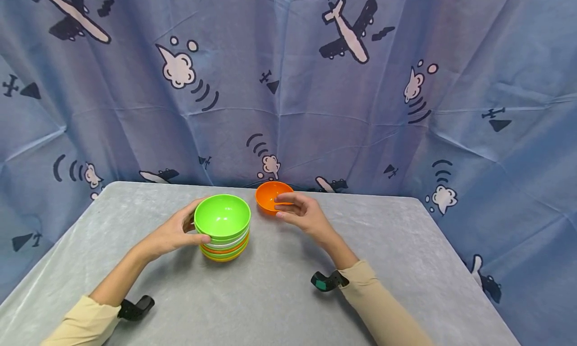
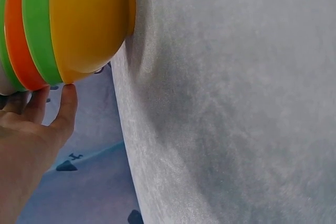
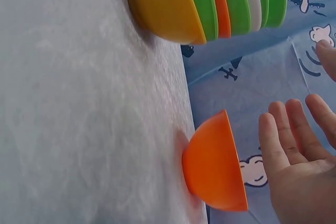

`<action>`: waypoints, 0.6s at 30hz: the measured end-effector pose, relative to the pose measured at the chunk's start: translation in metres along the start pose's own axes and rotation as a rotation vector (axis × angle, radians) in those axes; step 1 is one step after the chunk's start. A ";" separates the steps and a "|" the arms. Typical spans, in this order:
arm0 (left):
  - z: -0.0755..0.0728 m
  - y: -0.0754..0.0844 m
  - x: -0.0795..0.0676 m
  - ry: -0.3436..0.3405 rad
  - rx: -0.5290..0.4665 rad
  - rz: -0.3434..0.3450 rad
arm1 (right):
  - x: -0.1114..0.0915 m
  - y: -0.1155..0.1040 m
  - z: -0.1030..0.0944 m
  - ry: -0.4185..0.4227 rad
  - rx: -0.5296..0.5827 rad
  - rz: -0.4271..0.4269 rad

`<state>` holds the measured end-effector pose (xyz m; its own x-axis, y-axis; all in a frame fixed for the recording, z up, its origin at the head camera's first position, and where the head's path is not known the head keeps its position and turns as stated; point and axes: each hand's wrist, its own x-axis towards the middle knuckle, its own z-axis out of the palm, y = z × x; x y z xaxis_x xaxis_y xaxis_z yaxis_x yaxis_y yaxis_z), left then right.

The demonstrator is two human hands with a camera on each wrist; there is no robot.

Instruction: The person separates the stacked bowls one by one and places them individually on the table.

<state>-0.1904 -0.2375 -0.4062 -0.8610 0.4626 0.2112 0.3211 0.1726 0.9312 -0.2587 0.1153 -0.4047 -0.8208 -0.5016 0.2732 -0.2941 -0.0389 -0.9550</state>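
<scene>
Nesting bowls (image 1: 222,231), seven; lone bowl (image 1: 266,197), one.

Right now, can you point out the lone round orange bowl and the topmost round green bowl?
Lone round orange bowl (image 3: 214,166): right wrist view, side of its outer wall.
Topmost round green bowl (image 1: 223,217): head view, its inside.

Nested multicoloured bowls (image 1: 223,230) stand near an upright orange bowl (image 1: 267,198).

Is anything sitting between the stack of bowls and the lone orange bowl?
No; the head view shows a narrow bare strip of grey tabletop between the stack and the orange bowl.
</scene>
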 end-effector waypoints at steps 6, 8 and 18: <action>0.000 0.000 0.000 0.002 0.005 0.000 | 0.003 -0.001 0.010 -0.038 0.034 -0.008; 0.000 0.000 0.000 0.001 0.005 0.001 | 0.004 -0.001 0.014 -0.050 0.059 -0.005; 0.000 0.001 0.001 0.003 0.009 -0.004 | 0.012 -0.007 0.031 -0.124 0.112 -0.036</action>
<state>-0.1907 -0.2369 -0.4056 -0.8637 0.4590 0.2080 0.3209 0.1828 0.9293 -0.2516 0.0825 -0.3982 -0.7422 -0.6005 0.2976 -0.2599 -0.1515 -0.9537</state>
